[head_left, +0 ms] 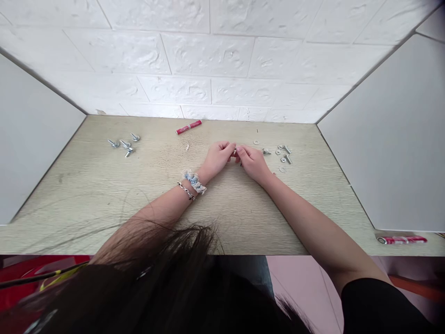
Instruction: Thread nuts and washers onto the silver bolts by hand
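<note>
Both hands meet in the middle of the pale wood-grain worktop, toward its far side. The left hand lies with its knuckles up and its fingers curled toward the right. Its grip is pinched closed at the fingertips on a small grey metal piece. The right hand comes in from the other side, and its grip is likewise closed down on the small grey metal piece, fingertips touching those of the left hand. The piece sits between the two sets of fingertips, just above the worktop, and is mostly hidden, so its shape cannot be told.

The left wrist carries a pale blue fabric scrunchie and, just nearer, a silver chain bracelet.

Just right of the right hand lies a loose scatter of silver bolts and flat washers, with a single flat silver washer a little farther off. Well apart on the far left is a cluster of silver bolts. A red and white tube-shaped stick lies near the far edge, and a second red and white stick rests at the near right corner.
</note>
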Demonstrator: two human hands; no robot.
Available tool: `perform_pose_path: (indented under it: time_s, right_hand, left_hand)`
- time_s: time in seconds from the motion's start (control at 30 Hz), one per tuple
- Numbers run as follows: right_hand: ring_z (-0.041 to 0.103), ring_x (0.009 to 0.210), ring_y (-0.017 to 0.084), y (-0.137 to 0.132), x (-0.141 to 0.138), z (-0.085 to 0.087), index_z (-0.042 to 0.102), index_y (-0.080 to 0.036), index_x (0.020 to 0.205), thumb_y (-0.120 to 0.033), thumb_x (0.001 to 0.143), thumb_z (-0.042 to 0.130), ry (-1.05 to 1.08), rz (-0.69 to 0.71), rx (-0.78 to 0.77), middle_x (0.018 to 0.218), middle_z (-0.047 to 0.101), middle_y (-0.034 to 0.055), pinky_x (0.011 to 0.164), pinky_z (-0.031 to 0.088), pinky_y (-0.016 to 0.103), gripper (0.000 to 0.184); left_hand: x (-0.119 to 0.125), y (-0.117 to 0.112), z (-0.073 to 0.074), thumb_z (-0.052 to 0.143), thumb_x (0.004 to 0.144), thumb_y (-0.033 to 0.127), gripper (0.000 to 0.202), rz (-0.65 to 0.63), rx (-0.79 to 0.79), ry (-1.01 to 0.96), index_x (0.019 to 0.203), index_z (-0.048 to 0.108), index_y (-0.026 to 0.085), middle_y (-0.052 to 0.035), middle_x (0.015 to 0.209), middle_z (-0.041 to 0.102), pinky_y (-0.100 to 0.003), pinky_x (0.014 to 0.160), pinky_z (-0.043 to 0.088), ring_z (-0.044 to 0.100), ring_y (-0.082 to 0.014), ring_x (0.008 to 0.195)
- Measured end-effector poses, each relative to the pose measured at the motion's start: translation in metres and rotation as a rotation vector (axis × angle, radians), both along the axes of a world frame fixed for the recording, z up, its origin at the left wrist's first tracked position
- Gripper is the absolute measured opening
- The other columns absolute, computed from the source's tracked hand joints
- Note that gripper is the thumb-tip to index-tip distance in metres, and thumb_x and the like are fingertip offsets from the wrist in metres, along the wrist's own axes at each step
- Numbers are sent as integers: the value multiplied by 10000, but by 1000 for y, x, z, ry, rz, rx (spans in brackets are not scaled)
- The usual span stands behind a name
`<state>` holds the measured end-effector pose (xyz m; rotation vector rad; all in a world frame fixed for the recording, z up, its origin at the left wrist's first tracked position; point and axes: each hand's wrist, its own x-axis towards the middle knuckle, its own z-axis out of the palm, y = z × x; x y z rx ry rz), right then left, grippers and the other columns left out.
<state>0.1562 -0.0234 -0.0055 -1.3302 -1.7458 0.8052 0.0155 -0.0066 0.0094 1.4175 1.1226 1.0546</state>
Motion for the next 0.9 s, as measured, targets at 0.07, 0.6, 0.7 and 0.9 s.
perform_pose_path:
  time_s: [0.07, 0.6, 0.7, 0.9]
  right_hand:
    - [536, 633, 139, -1, 0, 0, 564, -197, 707, -598, 916, 372, -15, 21, 19, 659, 613, 14, 653, 394, 287, 491]
    - [478, 538, 92, 0, -3, -4, 569, -219, 1019, -305, 847, 521, 76, -30, 55, 832, 635, -4, 567, 400, 266, 198]
    - [484, 550, 97, 0, -4, -2, 601, -205, 973, -287, 841, 517, 68, -40, 42, 809, 648, -1, 577, 406, 269, 176]
    - [557, 660, 123, 1, -4, -1, 642, -194, 922, -300, 823, 526, 85, -34, 2, 770, 670, -2, 654, 424, 278, 186]
  left_hand:
    - [0, 1, 0, 531, 870, 238, 397, 28, -1, 8, 497, 415, 168, 40, 473, 447, -219, 515, 322, 398, -54, 474]
    - [0, -1, 1, 514, 837, 176, 361, 6, -7, 31, 493, 405, 166, 41, 484, 436, -232, 501, 265, 371, -57, 481]
    - [0, -1, 0, 517, 840, 182, 350, 6, -2, 38, 504, 421, 165, 39, 495, 443, -234, 506, 269, 382, -61, 492]
    - [0, 0, 0, 533, 859, 212, 394, 10, 16, 26, 492, 394, 169, 44, 485, 428, -231, 509, 280, 368, -58, 486]
